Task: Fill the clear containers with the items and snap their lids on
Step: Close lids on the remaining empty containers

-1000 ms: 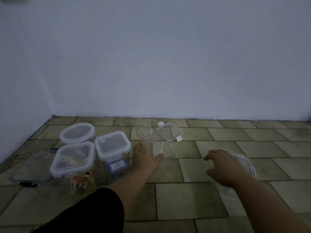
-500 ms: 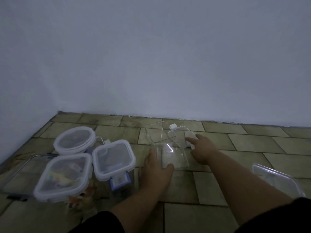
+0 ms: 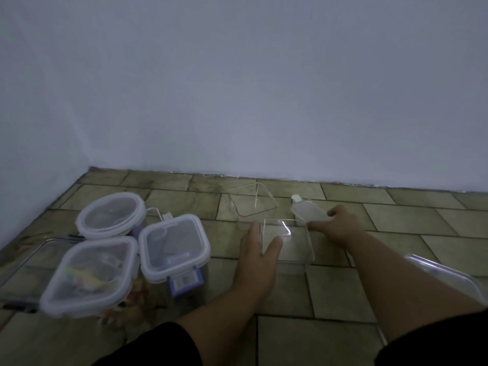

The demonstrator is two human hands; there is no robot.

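Observation:
An empty clear square container (image 3: 295,244) stands on the tiled floor in the middle. My left hand (image 3: 260,249) holds its left wall, with the thumb over the rim. A second empty clear container (image 3: 252,198) sits just behind it. To the right, my right hand (image 3: 336,224) grips a clear lid with white clips (image 3: 307,211), tilted off the floor. Three closed containers stand at the left: a round one (image 3: 112,215), a square one with colourful items inside (image 3: 89,276), and a tall one with a blue latch (image 3: 174,247).
Another clear lid (image 3: 446,277) lies at the right, by my right forearm. A large flat clear lid or tray (image 3: 23,270) lies at the far left, partly behind the closed containers. The white wall meets the floor close behind everything.
My right hand left the lid at the right, reached across to the small lid behind the empty container and lifted it. My left hand stayed on the container's wall. The camera came closer.

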